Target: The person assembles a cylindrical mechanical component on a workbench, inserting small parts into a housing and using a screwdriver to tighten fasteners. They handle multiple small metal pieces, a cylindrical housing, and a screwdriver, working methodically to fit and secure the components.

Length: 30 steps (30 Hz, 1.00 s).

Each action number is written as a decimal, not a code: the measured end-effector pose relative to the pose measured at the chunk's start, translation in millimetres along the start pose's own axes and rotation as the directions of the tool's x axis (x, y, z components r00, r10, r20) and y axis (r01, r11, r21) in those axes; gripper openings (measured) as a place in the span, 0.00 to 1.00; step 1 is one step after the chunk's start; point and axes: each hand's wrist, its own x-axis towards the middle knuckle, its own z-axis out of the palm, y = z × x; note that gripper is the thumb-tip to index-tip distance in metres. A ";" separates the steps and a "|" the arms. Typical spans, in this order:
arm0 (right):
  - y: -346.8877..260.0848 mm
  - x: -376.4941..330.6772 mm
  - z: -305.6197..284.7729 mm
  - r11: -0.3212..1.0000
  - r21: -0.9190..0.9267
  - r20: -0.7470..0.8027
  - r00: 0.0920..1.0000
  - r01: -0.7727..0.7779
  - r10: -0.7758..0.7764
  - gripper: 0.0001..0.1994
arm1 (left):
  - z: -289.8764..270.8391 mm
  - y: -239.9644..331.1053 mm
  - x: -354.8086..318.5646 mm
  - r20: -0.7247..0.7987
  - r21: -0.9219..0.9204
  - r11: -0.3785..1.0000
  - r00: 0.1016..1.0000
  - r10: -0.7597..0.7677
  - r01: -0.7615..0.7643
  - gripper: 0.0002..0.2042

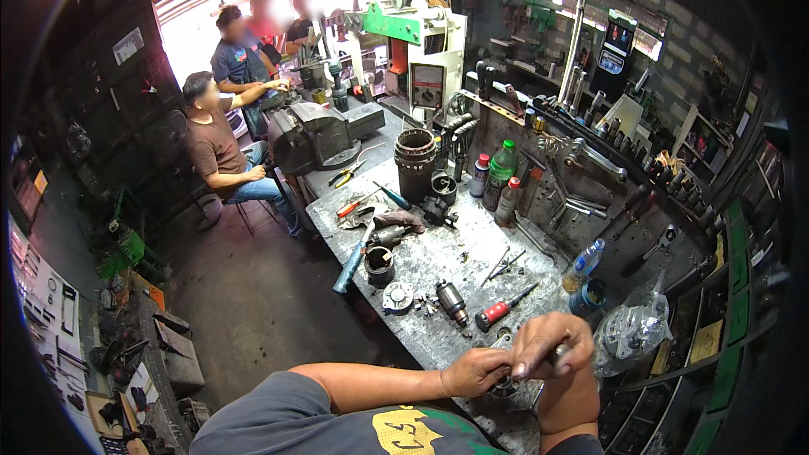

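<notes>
Close to my body, over the near end of the workbench, my two hands meet. My left hand [477,372] is closed, its fingertips pinched at a metal part [503,341] that shows only in pieces under and between the hands. Curled into a grip, my right hand [552,344] presses its fingertips beside the left ones; a small dark rounded end peeks out of it, too little to name. Just beyond lie a red-handled screwdriver [497,313] and a motor armature [452,302]. A round metal end cover [398,297] sits further left among small loose parts.
On the metal-topped bench [438,257] stand a dark cylindrical housing [415,160], a hammer [352,265], bottles [501,164] and a vise [316,131]. A clear plastic bag [636,329] lies right of my hands. Tools hang behind. People sit and stand at the far left.
</notes>
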 end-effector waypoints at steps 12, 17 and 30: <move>25.3 -8.7 16.3 0.867 -0.420 -0.222 0.895 0.270 -0.386 0.21 | -1.7 -5.5 1.5 -0.010 -0.076 0.995 0.998 0.063 -0.064 0.14; 23.8 -4.8 48.5 0.849 -0.528 -0.422 0.856 0.036 -0.299 0.25 | -1.3 -1.8 2.6 -0.060 -0.092 0.991 0.994 0.095 -0.100 0.12; 23.2 -10.5 30.6 0.958 -0.256 -0.316 0.926 0.129 -0.208 0.28 | 3.5 -6.3 -0.9 -0.011 -0.082 0.996 1.000 0.016 -0.017 0.13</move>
